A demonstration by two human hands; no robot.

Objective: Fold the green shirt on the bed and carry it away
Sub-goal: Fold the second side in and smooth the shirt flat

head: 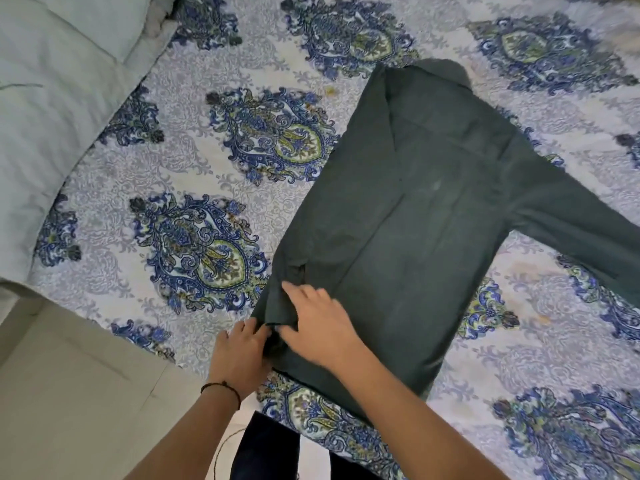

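Note:
The dark green shirt (419,216) lies flat on the bed (214,168), collar away from me. Its left side is folded in over the body, with the cuff near the hem. The right sleeve stretches out to the right edge of the view. My left hand (242,351) grips the shirt's lower left corner at the hem, fingers curled into the cloth. My right hand (322,323) lies flat on the folded part just beside it, fingers spread and pressing down.
The bed carries a white sheet with blue and green paisley print. A pale grey pillow or quilt (52,98) lies at the upper left. The bed's corner is by my legs, with beige floor (69,393) to the left.

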